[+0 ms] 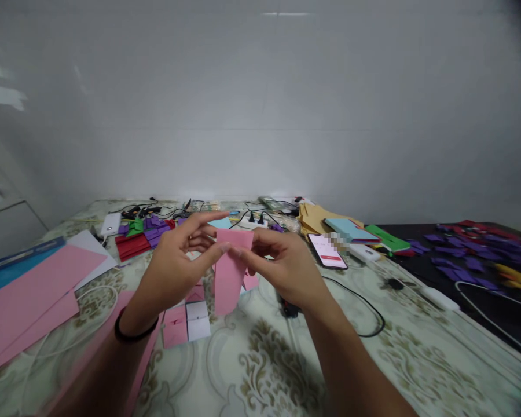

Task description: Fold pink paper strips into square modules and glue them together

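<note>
A strip of pink paper (229, 284) hangs upright between my two hands, above the patterned tablecloth. My left hand (180, 255) pinches its upper left side with the thumb, the other fingers lying behind or stretched past it. From the right, my right hand (280, 255) grips the same paper, its thumb tip close to the left thumb. The strip's top looks folded over, and its lower end curls slightly. Behind and below it on the cloth lie small folded squares, one pink (175, 326) and one white (198, 320), partly hidden by my hands.
Pink sheets (39, 301) spread over the left side. Folded red (132, 247) and purple pieces lie behind my left hand. A phone (327, 251), a light-blue pad (351, 230) and cables are to the right. Purple pieces (473, 263) cover a dark surface beyond. A power strip (254, 222) stands behind.
</note>
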`<state>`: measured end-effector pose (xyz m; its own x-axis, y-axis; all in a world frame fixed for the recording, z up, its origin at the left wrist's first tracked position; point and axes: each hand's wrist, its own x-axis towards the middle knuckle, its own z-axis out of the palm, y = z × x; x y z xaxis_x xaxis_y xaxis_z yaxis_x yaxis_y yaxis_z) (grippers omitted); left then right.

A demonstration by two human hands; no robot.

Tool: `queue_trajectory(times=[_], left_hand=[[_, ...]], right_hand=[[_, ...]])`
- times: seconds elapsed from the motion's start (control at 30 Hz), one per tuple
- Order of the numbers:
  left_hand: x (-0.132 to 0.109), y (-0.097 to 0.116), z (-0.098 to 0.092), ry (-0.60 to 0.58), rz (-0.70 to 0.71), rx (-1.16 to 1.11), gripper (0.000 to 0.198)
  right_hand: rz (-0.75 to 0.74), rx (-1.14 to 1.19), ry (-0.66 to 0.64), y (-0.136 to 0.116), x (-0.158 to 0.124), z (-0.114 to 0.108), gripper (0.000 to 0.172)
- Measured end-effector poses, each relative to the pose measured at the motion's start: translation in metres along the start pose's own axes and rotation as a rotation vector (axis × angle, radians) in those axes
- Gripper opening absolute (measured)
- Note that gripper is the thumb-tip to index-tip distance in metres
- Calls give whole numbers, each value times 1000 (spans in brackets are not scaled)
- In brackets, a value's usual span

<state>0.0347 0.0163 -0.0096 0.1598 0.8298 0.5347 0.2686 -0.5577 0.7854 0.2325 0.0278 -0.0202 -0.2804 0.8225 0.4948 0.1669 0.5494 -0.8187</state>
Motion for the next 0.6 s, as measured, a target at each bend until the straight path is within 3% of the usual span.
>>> queue_trajectory(times=[0.2,0.6], left_hand=[[-1,-1,-1,33,77,-8,20],[-2,0,-2,25,58,-16,19]], right_hand=[[3,-8,-32,-2,0,0,29],[6,13,-21,-3,-1,-1,36]])
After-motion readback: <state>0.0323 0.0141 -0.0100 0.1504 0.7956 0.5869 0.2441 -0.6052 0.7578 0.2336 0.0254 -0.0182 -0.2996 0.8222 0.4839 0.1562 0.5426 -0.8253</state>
